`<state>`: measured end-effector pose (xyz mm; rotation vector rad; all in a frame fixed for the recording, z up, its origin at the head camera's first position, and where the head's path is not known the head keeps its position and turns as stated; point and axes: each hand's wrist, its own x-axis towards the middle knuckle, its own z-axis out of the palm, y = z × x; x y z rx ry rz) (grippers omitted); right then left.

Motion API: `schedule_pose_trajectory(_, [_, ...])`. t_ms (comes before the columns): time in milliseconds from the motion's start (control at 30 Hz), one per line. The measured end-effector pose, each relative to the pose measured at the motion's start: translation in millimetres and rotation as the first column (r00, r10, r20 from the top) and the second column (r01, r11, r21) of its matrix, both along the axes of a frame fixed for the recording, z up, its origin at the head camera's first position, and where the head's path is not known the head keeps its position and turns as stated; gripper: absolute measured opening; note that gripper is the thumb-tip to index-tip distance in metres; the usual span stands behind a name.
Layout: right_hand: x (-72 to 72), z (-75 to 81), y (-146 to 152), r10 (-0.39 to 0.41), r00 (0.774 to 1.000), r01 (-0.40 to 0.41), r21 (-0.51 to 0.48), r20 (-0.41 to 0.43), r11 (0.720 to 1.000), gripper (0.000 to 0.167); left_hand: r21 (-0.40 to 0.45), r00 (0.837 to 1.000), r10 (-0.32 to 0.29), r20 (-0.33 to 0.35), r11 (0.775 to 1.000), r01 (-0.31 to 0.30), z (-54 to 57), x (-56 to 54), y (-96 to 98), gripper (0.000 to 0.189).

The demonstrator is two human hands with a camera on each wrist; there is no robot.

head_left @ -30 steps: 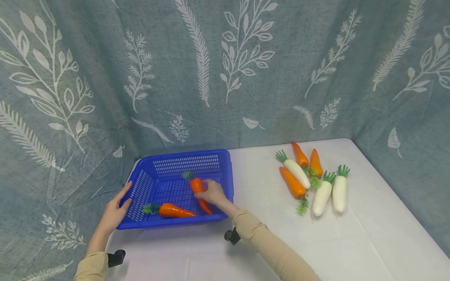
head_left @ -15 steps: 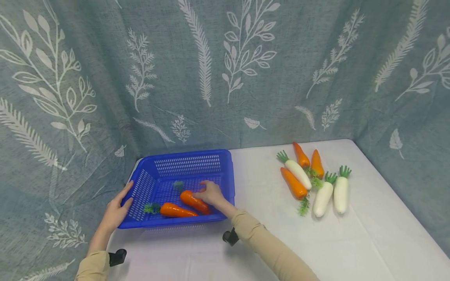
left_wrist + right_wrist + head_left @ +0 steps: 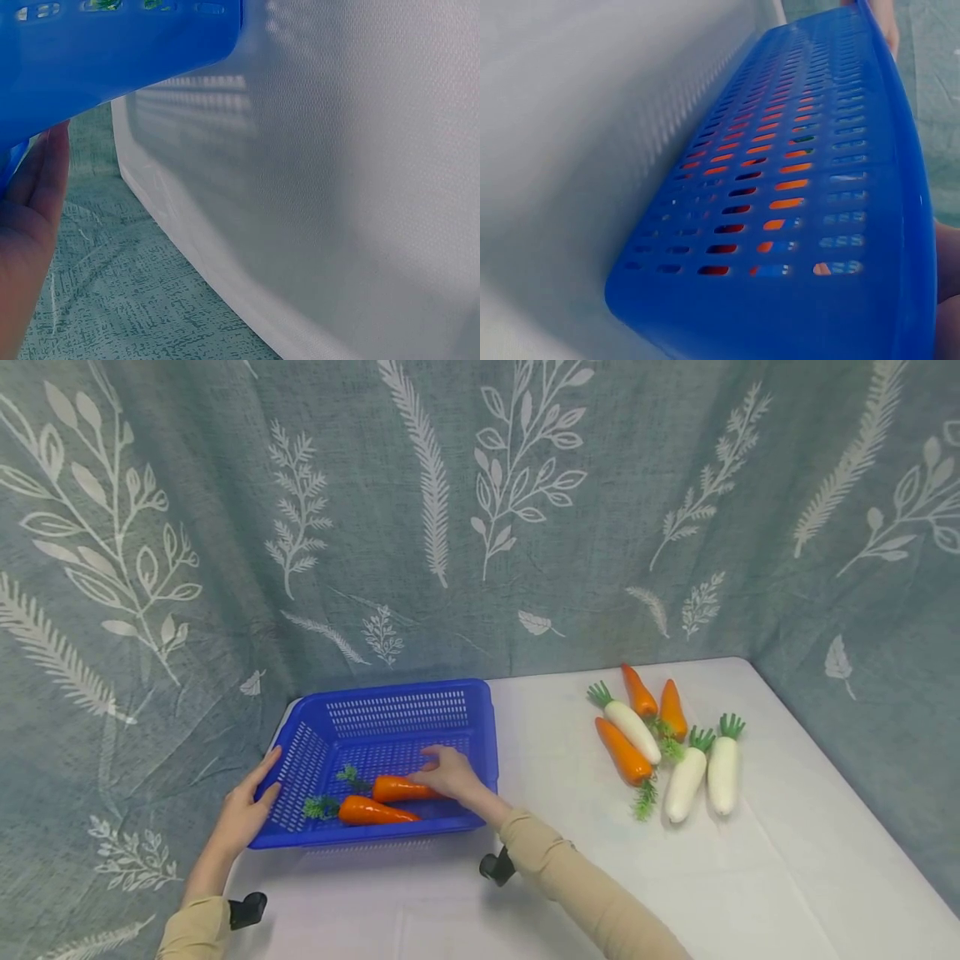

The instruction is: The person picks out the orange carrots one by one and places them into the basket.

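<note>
In the head view, a blue basket (image 3: 405, 831) sits on the white table with two carrots lying in it, green tops to the left. My left hand (image 3: 246, 806) grips the basket's left rim. In the left wrist view, my left fingers (image 3: 49, 176) lie along the outside of that rim. My right hand (image 3: 448, 772) is inside the basket, thumb and fingers at the narrow end of the rear carrot (image 3: 393, 788), whose tip they hide. The front carrot (image 3: 367, 811) lies beside it. The basket wall (image 3: 780, 187) covers most of my right hand in the right wrist view.
To the right on the table lies a loose group of carrots (image 3: 624, 752) and white radishes (image 3: 686, 787). Grey-green patterned cloth (image 3: 555, 610) hangs behind the table. The table's right edge (image 3: 840, 777) slants towards the front.
The rear carrot has turned from steeply slanted to nearly level, its green top swinging left and down beside the front carrot. My right hand has barely moved. My left hand keeps its place.
</note>
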<state>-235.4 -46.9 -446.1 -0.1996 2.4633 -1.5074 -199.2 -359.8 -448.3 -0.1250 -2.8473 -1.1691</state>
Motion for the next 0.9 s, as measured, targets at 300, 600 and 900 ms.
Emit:
schedule_pose_trajectory(300, [2.1,6.4,8,0.035,0.999,-0.034,-0.019,0.008,0.999,0.056,-0.002,1.0,-0.004,0.005,1.0,0.004,-2.1,-0.2,-0.8,0.055])
schedule_pose_trajectory(600, [7.9,22.9,20,0.109,0.994,-0.11,-0.022,-0.031,0.994,0.056,0.01,1.0,-0.012,-0.012,1.0,0.012,-2.1,-2.6,-1.4,0.055])
schedule_pose_trajectory(900, [13.8,32.2,39,0.163,0.983,-0.166,-0.025,-0.087,0.986,0.054,0.004,1.0,-0.01,-0.02,1.0,0.01,-1.2,-2.0,-0.6,0.054])
